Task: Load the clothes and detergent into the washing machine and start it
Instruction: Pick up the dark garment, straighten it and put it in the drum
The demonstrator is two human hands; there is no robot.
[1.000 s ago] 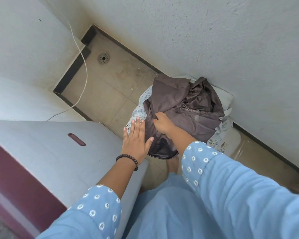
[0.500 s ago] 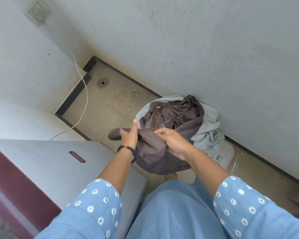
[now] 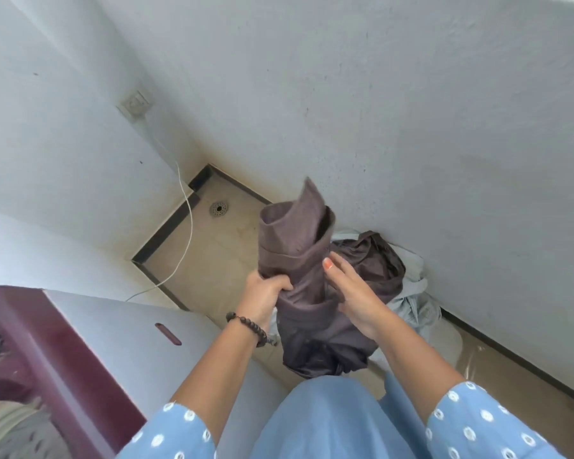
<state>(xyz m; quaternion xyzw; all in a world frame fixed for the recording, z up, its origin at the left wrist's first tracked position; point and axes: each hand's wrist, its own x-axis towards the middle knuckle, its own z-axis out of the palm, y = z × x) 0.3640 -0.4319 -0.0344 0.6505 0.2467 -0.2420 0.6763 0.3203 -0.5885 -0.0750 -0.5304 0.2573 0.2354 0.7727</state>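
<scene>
A bunched dark brown garment (image 3: 299, 246) is lifted in front of me, above the floor. My left hand (image 3: 262, 294), with a bead bracelet at the wrist, grips its left side. My right hand (image 3: 352, 293) holds the right side, fingers curved against the cloth. Behind it, a pile of clothes (image 3: 408, 276) with more brown and pale blue fabric lies on the floor by the wall. The washing machine (image 3: 90, 339), grey top with maroon rim, stands at lower left; its open drum (image 3: 17, 429) shows at the bottom left corner. No detergent is in view.
A white cable (image 3: 188, 226) runs from a wall socket (image 3: 136, 102) down across the tiled floor. A round floor drain (image 3: 218, 208) sits in the corner. White walls close in on the left and right.
Both hands have raised the brown garment up off the pile, and my view has tilted up and left, bringing the machine's drum and the wall socket into sight.
</scene>
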